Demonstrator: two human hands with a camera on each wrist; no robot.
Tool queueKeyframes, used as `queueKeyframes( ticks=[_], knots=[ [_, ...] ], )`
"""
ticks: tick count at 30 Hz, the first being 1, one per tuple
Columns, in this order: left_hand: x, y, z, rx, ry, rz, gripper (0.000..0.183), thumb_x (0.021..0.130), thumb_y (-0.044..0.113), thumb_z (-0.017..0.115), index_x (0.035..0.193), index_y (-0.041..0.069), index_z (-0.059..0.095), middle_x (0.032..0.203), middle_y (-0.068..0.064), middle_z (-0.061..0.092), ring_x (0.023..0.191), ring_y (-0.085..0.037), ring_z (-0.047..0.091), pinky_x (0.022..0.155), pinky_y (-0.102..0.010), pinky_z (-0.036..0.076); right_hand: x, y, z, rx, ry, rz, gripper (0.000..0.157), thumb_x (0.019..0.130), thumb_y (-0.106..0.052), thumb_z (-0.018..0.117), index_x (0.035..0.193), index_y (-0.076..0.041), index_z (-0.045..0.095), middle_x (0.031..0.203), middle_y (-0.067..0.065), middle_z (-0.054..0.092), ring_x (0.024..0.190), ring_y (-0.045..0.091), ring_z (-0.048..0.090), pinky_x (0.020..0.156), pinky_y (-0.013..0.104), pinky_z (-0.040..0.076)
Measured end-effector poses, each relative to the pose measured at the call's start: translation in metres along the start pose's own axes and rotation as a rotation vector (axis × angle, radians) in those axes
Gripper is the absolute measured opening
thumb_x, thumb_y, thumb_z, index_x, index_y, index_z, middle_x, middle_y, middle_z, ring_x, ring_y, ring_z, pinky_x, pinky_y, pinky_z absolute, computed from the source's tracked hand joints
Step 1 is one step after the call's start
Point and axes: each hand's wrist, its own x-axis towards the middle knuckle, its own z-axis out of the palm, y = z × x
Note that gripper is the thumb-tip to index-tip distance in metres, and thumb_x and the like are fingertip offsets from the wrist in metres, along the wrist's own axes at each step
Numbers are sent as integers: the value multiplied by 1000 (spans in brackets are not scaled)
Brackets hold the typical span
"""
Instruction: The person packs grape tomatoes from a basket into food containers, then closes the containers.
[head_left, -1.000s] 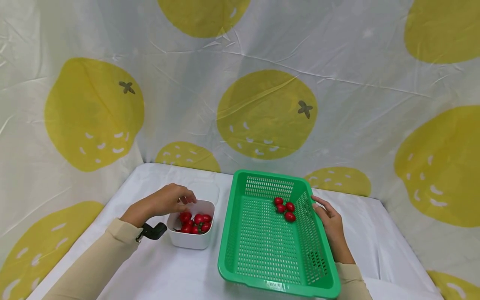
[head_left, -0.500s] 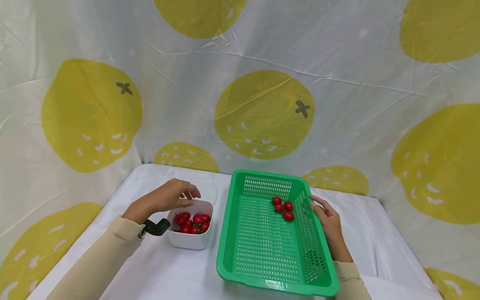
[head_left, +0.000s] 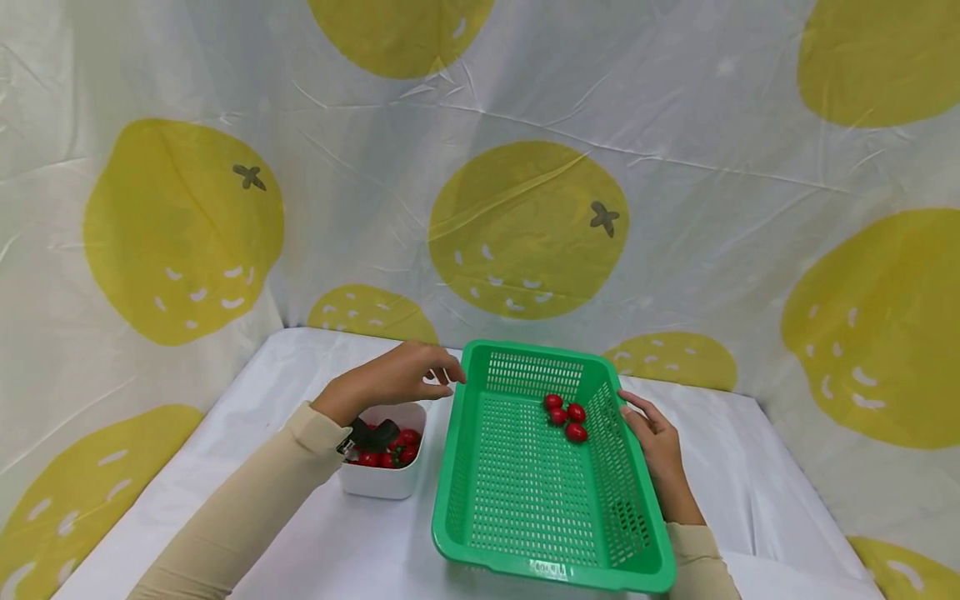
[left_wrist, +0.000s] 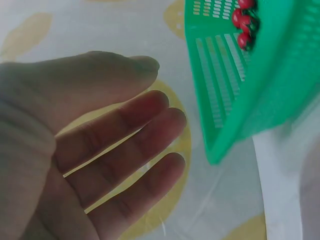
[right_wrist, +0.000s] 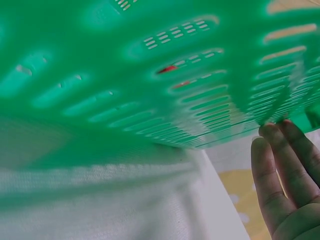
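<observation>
In the head view my left hand point(head_left: 401, 377) hovers at the left rim of a green plastic basket point(head_left: 480, 467), with its fingers loosely bent. The left wrist view shows nothing between its thumb and fingers. Cherry tomatoes point(head_left: 566, 417), several in one cluster, lie towards the basket's far right. Below my left wrist is a small white box point(head_left: 378, 482) holding several more red cherry tomatoes, partly covered by the wrist. My right hand point(head_left: 660, 450) rests against the basket's right rim. Its straight fingertips touch the basket's outside in the right wrist view.
A white cloth point(head_left: 322, 542) covers the table beneath the box and basket. Behind them hangs a pale curtain point(head_left: 360, 208) printed with large yellow fruit. A black strap piece point(head_left: 375, 435) on my left wrist overhangs the white box.
My left hand has risen from over the white box and moved right to the basket's left rim. The right hand stays at the basket, and the tomato cluster lies as before.
</observation>
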Motion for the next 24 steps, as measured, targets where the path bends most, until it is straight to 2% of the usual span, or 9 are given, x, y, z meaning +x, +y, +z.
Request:
queueKeyframes(
  ticks=[10,18,24],
  knots=[
    [52,23,18,2,-27,107,20,90,8,65,109,12,70,107,1,68,89,-11,66,82,-28,53,-1,-1,-1,2,-8,-3,47,97,-28,58,138,-6,51,107,-5,71,76,16,69,62,31,57],
    [90,28,40,21,-66,125,20,91,8,63,108,14,70,108,1,69,90,-10,66,79,-18,49,-1,-2,0,-25,10,-22,47,97,-27,59,137,-4,52,108,-6,70,80,14,69,63,30,57],
    [114,32,54,-18,-108,121,18,92,10,64,108,14,70,108,0,69,91,-10,65,80,-16,48,-2,-2,0,-27,15,-6,47,97,-29,59,137,-6,53,110,-2,70,81,15,69,64,30,57]
  ],
)
